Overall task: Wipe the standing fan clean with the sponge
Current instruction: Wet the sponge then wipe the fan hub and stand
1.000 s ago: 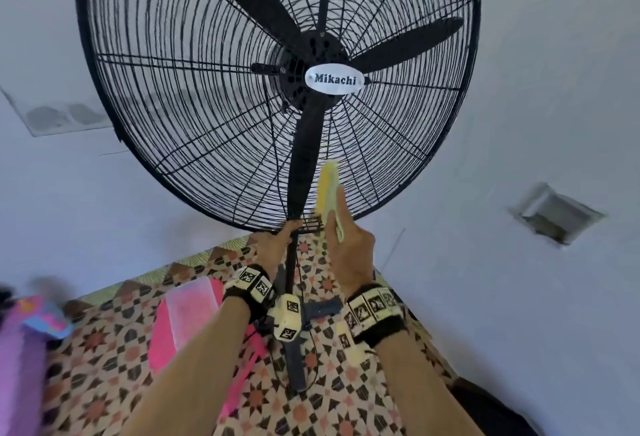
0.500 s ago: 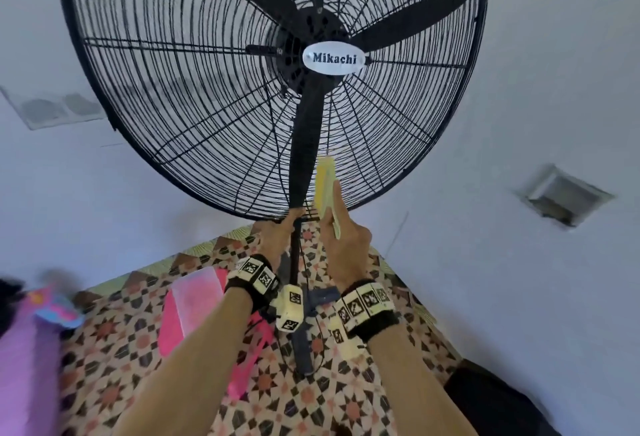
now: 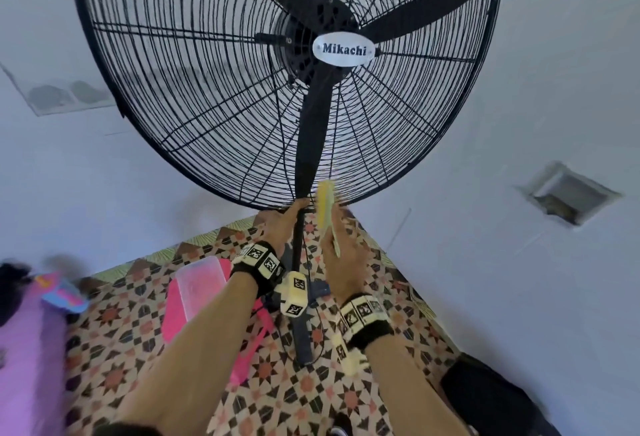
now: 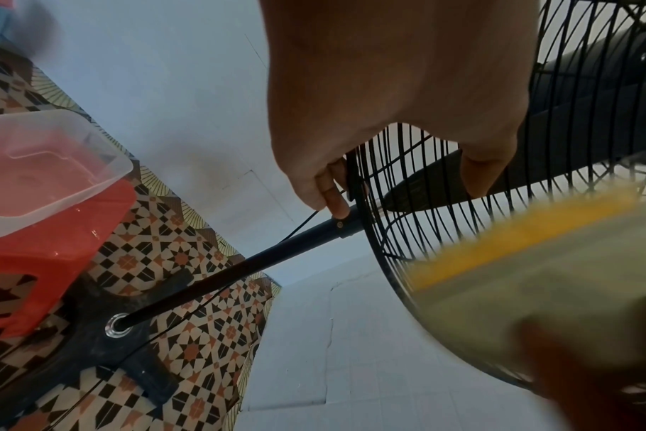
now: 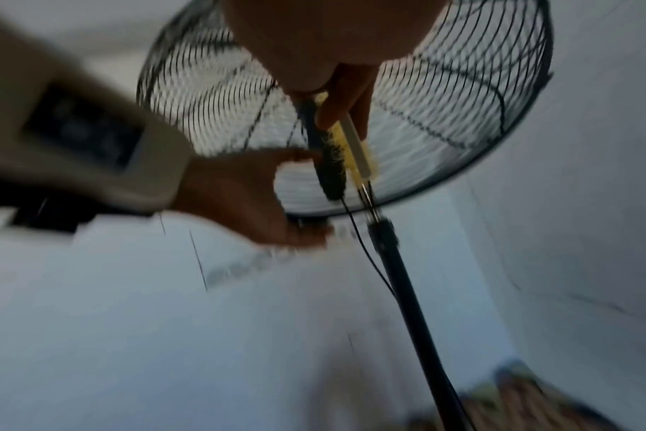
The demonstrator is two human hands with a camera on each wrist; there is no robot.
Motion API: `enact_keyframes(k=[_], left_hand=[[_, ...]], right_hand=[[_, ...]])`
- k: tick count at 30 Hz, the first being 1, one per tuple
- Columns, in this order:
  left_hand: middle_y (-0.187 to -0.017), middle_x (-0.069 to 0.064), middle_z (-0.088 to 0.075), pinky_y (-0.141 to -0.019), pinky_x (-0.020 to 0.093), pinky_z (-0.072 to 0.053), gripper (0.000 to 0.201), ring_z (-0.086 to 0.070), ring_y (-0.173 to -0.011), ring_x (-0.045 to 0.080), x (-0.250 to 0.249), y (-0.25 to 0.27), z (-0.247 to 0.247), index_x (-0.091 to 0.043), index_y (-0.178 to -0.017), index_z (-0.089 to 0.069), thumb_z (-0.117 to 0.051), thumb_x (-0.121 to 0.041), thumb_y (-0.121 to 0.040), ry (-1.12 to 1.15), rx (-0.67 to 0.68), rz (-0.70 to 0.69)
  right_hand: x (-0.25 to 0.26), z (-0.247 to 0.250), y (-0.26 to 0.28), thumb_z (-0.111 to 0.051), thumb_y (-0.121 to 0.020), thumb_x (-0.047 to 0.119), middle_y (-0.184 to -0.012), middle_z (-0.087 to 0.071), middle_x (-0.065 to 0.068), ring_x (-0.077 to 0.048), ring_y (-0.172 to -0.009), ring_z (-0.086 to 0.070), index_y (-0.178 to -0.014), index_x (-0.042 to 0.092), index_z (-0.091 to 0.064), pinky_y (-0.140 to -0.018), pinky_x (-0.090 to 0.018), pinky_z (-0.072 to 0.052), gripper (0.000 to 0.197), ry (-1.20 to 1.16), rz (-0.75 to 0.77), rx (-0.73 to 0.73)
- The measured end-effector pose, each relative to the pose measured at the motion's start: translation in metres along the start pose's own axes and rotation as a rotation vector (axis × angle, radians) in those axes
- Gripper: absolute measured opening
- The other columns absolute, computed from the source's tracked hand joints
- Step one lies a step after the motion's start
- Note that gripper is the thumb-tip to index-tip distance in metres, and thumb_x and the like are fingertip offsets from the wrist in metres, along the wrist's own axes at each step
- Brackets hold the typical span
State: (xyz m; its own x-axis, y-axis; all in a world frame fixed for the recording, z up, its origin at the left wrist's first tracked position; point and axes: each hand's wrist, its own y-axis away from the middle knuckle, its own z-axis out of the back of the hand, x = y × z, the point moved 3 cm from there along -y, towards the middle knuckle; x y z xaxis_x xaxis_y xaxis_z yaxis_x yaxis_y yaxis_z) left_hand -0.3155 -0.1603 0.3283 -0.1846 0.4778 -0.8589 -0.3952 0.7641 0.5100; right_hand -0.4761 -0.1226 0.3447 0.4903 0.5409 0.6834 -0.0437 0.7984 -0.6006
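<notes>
Since the earlier head frames the sponge (image 3: pixel 326 205) has slid down the front grille of the standing fan (image 3: pixel 214 89), from beside the lower blade to the bottom rim of the cage, and the camera has tilted so the Mikachi badge (image 3: pixel 343 50) sits lower in view; the right hand (image 3: pixel 344 248) still pinches the yellow sponge between thumb and fingers, its edge against the wires; the left hand (image 3: pixel 278 224) keeps its grip on the bottom of the cage, fingers curled round the rim just above the pole (image 3: pixel 297 245). The left wrist view alone shows the fan's cross-shaped base (image 4: pixel 104 344) on the patterned floor (image 4: pixel 189 253), with a clear plastic tub (image 4: pixel 56 163) resting on a red stool (image 4: pixel 48 250) beside it; the right wrist view, blurred, shows the sponge's white backing and the power cord (image 5: pixel 369 256) hanging along the pole.
</notes>
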Motion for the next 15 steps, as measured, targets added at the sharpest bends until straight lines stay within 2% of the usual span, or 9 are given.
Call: enact_keyframes(k=[2, 5, 6, 8, 10, 11, 12, 14, 15], left_hand=[[-0.15, 0.021, -0.044, -0.119, 0.045, -0.035, 0.125, -0.044, -0.14, 0.033, 0.003, -0.001, -0.002, 0.002, -0.16, 0.003, -0.075, -0.06, -0.086, 0.002, -0.003, -0.007], [-0.145, 0.018, -0.046, -0.116, 0.041, -0.037, 0.122, -0.044, -0.139, 0.032, 0.003, -0.001, -0.004, 0.004, -0.16, 0.003, -0.075, -0.055, -0.088, -0.004, -0.033, -0.042], [-0.141, 0.018, -0.05, -0.115, 0.045, -0.04, 0.127, -0.047, -0.137, 0.034, 0.003, -0.004, -0.003, 0.003, -0.161, -0.002, -0.077, -0.062, -0.081, 0.008, -0.041, -0.026], [-0.134, 0.017, -0.059, -0.108, 0.054, -0.047, 0.156, -0.056, -0.127, 0.037, 0.006, -0.01, -0.002, -0.006, -0.161, -0.006, -0.08, -0.087, -0.05, 0.025, -0.032, 0.018], [-0.131, 0.017, -0.063, -0.104, 0.051, -0.049, 0.174, -0.059, -0.122, 0.033, 0.017, -0.023, 0.0, -0.012, -0.16, -0.007, -0.077, -0.097, -0.026, -0.024, -0.04, 0.043], [-0.129, 0.016, -0.064, -0.1, 0.046, -0.05, 0.169, -0.06, -0.119, 0.031, 0.021, -0.032, 0.0, -0.01, -0.159, -0.01, -0.077, -0.096, -0.029, -0.032, -0.045, 0.046], [-0.13, 0.015, -0.063, -0.097, 0.044, -0.05, 0.163, -0.061, -0.118, 0.029, 0.017, -0.026, 0.0, -0.008, -0.158, -0.01, -0.077, -0.093, -0.036, -0.032, -0.051, 0.024], [-0.138, 0.012, -0.058, -0.103, 0.045, -0.049, 0.162, -0.057, -0.122, 0.027, 0.011, -0.019, 0.0, -0.007, -0.159, -0.002, -0.076, -0.091, -0.042, -0.013, -0.037, -0.015], [-0.14, 0.012, -0.057, -0.107, 0.047, -0.048, 0.166, -0.056, -0.123, 0.028, 0.014, -0.025, -0.001, -0.009, -0.16, 0.004, -0.076, -0.092, -0.041, -0.014, -0.036, -0.017]], right_hand=[[-0.008, 0.001, 0.018, -0.061, -0.102, 0.013, -0.055, -0.03, 0.016, -0.007, -0.045, -0.027, -0.154, 0.027, -0.042, -0.042, -0.023, -0.031, 0.057, -0.02, -0.028, 0.032], [0.01, 0.009, -0.002, -0.058, -0.103, 0.017, -0.054, -0.033, 0.01, -0.009, -0.044, -0.024, -0.151, 0.019, -0.048, -0.036, -0.033, -0.036, 0.049, -0.026, 0.037, -0.079], [0.019, 0.012, -0.013, -0.057, -0.103, 0.017, -0.055, -0.034, 0.009, -0.009, -0.044, -0.027, -0.15, 0.016, -0.048, -0.037, -0.031, -0.037, 0.048, -0.023, 0.072, -0.137], [0.025, 0.011, -0.024, -0.056, -0.105, 0.019, -0.055, -0.033, 0.01, -0.011, -0.043, -0.03, -0.15, 0.015, -0.048, -0.04, -0.027, -0.037, 0.046, -0.028, 0.088, -0.176], [0.011, 0.003, -0.011, -0.054, -0.106, 0.022, -0.057, -0.038, 0.014, -0.009, -0.045, -0.033, -0.152, 0.021, -0.047, -0.044, -0.022, -0.041, 0.047, -0.028, 0.015, -0.152], [0.001, -0.002, 0.001, -0.053, -0.106, 0.025, -0.065, -0.052, 0.012, -0.005, -0.049, -0.041, -0.153, 0.028, -0.044, -0.051, -0.022, -0.049, 0.048, -0.043, -0.049, -0.079], [-0.008, -0.008, 0.015, -0.051, -0.107, 0.028, -0.087, -0.067, 0.007, -0.001, -0.063, -0.055, -0.154, 0.034, -0.04, -0.066, -0.024, -0.057, 0.049, -0.058, -0.111, 0.016], [-0.022, -0.014, 0.036, -0.047, -0.108, 0.038, -0.135, -0.064, 0.002, -0.017, -0.106, -0.065, -0.151, 0.043, -0.036, -0.095, -0.041, -0.056, 0.045, -0.053, -0.214, 0.101], [-0.025, -0.016, 0.037, -0.045, -0.108, 0.041, -0.138, -0.062, 0.0, -0.023, -0.11, -0.065, -0.149, 0.044, -0.035, -0.096, -0.043, -0.055, 0.042, -0.054, -0.244, 0.101]])
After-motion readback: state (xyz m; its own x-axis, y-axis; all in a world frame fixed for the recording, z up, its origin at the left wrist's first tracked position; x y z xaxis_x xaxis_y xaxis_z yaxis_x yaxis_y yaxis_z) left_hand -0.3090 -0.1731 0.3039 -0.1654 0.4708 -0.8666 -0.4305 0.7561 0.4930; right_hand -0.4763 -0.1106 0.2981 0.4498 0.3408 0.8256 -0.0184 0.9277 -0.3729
